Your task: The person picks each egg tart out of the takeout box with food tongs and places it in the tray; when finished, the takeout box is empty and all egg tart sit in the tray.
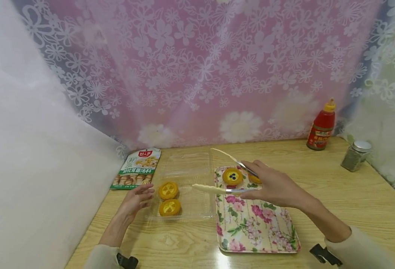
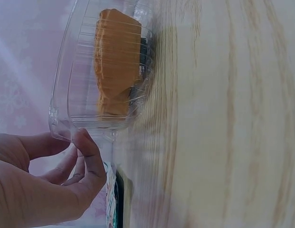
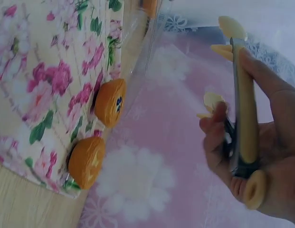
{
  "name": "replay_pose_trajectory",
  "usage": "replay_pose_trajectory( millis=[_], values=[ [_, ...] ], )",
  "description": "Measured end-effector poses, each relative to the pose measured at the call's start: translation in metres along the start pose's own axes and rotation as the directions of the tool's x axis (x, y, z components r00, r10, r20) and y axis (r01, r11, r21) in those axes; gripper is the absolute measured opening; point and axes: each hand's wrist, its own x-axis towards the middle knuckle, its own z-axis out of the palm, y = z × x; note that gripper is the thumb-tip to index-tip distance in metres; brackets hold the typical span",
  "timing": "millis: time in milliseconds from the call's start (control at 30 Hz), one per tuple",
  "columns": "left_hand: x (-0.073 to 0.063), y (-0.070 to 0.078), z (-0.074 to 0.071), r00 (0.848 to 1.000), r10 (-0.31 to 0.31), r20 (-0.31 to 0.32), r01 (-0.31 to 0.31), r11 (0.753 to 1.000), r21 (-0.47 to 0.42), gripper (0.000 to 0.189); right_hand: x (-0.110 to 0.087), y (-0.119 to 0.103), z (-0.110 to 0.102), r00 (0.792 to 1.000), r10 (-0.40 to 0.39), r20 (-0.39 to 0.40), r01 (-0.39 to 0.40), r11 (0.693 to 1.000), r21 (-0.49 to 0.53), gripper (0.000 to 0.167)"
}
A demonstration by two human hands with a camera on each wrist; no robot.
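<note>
My right hand (image 1: 275, 185) grips a pair of tongs (image 3: 247, 104) with cream tips. The tongs' arms are spread, with nothing between them, and reach over the right side of a clear plastic box (image 1: 197, 205). My left hand (image 2: 57, 175) pinches the box's rim at its left edge between thumb and index finger. Two egg tarts (image 1: 168, 190) with pale yellow topping sit along the box's left side. On a floral tray (image 1: 251, 231) to the right lies a tart with dark blue berries (image 1: 232, 176). Another tart (image 3: 87, 162) beside it is partly hidden by my right hand in the head view.
The box's clear lid (image 1: 187, 163) lies folded back behind it. A green and white food packet (image 1: 137, 170) lies at the left. A red sauce bottle (image 1: 321, 127) and a spice jar (image 1: 356, 155) stand at the back right. Curtains hang behind and beside the wooden table (image 1: 180, 246).
</note>
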Motion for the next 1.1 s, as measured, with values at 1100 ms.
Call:
replay_pose_trajectory(
  millis=[1100],
  values=[
    [-0.001,-0.001,0.0,1.0,-0.007,0.01,0.007,1.0,0.0,0.044,0.056,-0.064,0.084,0.999,-0.024,-0.025,0.019,0.985,-0.173,0.054]
  ],
)
